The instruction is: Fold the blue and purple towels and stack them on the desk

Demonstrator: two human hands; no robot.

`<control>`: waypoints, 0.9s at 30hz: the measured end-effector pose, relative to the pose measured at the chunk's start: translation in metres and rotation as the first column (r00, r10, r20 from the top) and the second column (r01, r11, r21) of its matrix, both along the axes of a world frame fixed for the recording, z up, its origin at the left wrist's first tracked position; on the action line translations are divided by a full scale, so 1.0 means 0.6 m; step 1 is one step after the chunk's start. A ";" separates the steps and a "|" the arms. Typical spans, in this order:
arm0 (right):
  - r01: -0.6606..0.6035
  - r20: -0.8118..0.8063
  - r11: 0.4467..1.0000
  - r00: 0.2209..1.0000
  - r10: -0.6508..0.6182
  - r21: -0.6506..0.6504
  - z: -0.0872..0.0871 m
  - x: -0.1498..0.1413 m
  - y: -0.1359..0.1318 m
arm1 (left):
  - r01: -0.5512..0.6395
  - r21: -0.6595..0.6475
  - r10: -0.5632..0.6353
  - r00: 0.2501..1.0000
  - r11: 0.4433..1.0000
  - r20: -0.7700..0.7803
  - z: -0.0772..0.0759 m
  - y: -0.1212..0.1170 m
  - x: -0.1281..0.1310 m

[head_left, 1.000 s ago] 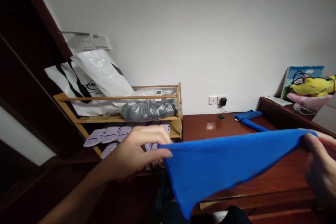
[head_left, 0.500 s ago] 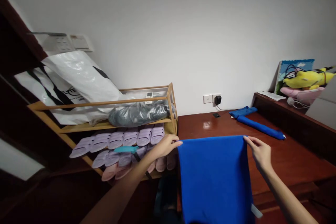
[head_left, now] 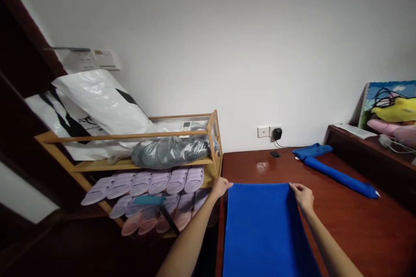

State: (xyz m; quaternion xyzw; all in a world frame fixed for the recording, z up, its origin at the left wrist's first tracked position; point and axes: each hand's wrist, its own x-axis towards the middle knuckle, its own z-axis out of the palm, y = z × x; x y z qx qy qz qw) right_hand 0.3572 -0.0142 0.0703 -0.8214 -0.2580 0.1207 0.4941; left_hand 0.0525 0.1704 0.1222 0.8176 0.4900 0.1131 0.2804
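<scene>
A blue cloth [head_left: 264,229] lies spread lengthwise on the dark red wooden table [head_left: 364,225], reaching from mid-table toward me. My left hand [head_left: 221,186] pinches its far left corner at the table's left edge. My right hand [head_left: 303,195] pinches the far right corner. Both arms stretch forward along the cloth's sides.
A rolled blue cloth [head_left: 339,176] and a folded one [head_left: 312,150] lie at the table's back right. A plugged-in charger [head_left: 276,133] sits on the wall. Left of the table stands a wooden rack [head_left: 214,138] of slippers [head_left: 169,181] and bags. A raised shelf [head_left: 367,149] with plush toys is right.
The cloth, held up stretched between my hands a second ago, has been lowered and laid flat on the table. Both hands moved forward and down with its far corners.
</scene>
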 end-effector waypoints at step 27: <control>-0.325 0.509 0.775 0.607 0.611 -0.542 -0.101 -0.147 -0.067 | 0.321 0.437 -0.236 0.942 0.840 -0.239 -0.126 -0.217 -0.028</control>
